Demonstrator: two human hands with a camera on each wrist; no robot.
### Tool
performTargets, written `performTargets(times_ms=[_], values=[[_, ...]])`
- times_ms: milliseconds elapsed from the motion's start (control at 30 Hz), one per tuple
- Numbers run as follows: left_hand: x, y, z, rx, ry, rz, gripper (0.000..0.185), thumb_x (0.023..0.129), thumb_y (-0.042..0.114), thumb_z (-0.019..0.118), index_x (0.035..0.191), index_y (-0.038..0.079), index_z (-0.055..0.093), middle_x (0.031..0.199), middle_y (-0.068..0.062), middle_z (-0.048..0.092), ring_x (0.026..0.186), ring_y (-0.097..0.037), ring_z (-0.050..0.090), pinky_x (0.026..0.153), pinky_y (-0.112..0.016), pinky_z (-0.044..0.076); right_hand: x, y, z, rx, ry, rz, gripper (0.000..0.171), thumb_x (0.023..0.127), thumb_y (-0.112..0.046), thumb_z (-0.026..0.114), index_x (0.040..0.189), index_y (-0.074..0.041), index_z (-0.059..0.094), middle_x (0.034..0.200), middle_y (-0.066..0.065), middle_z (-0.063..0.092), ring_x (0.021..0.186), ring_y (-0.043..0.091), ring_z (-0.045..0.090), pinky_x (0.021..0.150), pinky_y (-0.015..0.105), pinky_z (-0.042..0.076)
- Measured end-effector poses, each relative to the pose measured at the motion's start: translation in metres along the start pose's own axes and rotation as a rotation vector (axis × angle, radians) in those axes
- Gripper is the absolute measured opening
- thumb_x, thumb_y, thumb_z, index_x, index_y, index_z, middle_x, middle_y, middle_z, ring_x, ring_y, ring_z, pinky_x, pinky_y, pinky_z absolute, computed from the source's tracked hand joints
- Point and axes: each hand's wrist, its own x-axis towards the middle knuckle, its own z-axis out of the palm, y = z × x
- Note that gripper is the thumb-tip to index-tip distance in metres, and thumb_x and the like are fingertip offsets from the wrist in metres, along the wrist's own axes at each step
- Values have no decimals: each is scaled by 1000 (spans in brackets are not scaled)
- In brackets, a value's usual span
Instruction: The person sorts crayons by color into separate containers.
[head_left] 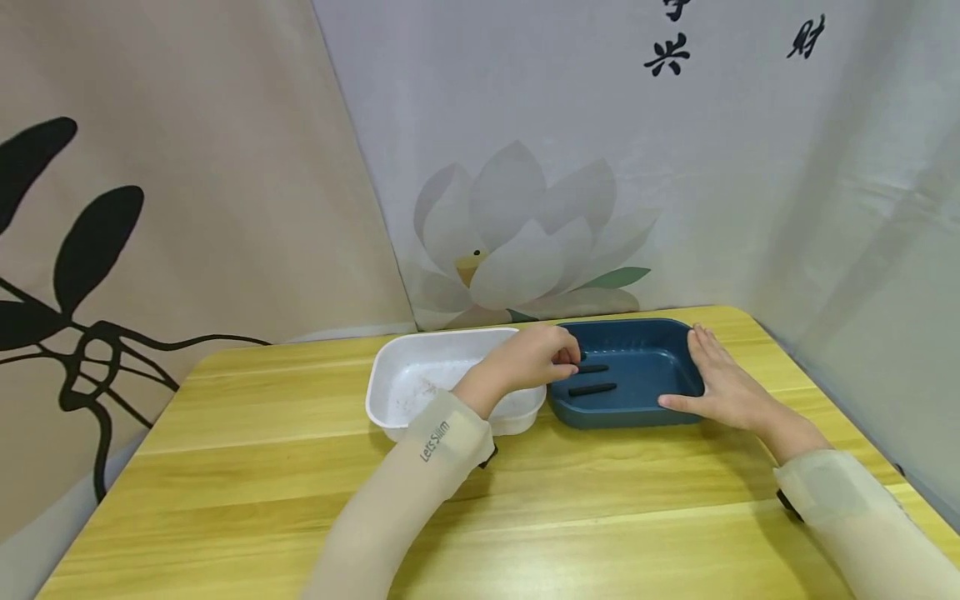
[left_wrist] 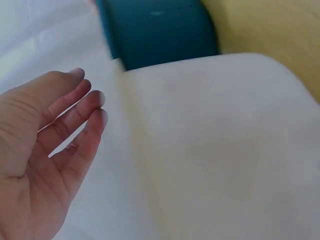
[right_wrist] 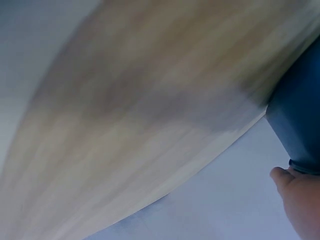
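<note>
A blue basin (head_left: 637,417) stands toward the right of the table, with black pen-like sticks (head_left: 592,389) lying in its left part. My left hand (head_left: 536,358) hovers by the basin's left rim, above the right side of a white basin (head_left: 390,392). Its fingers bend loosely toward the thumb, and in the left wrist view nothing shows between the fingertips (left_wrist: 97,100). At the blue basin's right end my right hand (head_left: 723,387) rests on the rim, fingers extended along the wall and thumb at the front corner. Only part of that hand shows in the right wrist view.
The two basins stand side by side near the back edge of the wooden table (head_left: 247,467). Behind the table hangs a pale printed curtain (head_left: 262,167). Small light specks dot the white basin's floor.
</note>
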Motion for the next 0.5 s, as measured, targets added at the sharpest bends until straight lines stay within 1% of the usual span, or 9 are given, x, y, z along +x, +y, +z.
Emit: performTargets(times_ms=[100,200,300,367,433,500], values=[[-17,2,-9,6,27,3,16,97,21,66,107,12,74,104,0,73,96,-14,68,86,-26,54,1,0,1,-1,1,0,122,86,-57,69,155,7,-9,163,24,-18,151,47,-11,118,69,3],[-39,-2,-16,4,59,2,16,97,23,66,105,13,73,103,1,72,97,-14,67,89,-27,54,3,-1,2,-3,0,1,122,86,-58,69,155,6,-9,163,24,-18,151,47,-11,118,69,4],[-65,-9,-21,2,90,-10,17,96,24,66,104,11,73,101,1,71,96,-15,67,88,-29,54,3,-1,3,-4,0,5,123,85,-58,69,155,6,-10,164,24,-17,151,48,-10,118,70,5],[-84,-14,-24,16,117,-30,18,96,24,67,104,10,73,102,-1,72,96,-16,67,88,-30,54,2,0,3,-6,0,10,123,85,-58,69,155,5,-10,164,24,-17,151,48,-9,117,70,6],[-103,-19,-27,33,147,-62,20,95,25,67,106,9,73,104,-3,72,100,-18,67,91,-33,54,0,1,3,-7,-2,15,123,85,-58,69,155,5,-10,164,25,-17,151,48,-9,117,70,6],[-121,-25,-29,53,185,-87,23,95,25,68,108,7,72,108,-4,72,107,-20,66,96,-37,53,-2,1,2,-13,-6,21,124,85,-59,69,155,5,-11,164,25,-16,151,48,-9,117,70,7]])
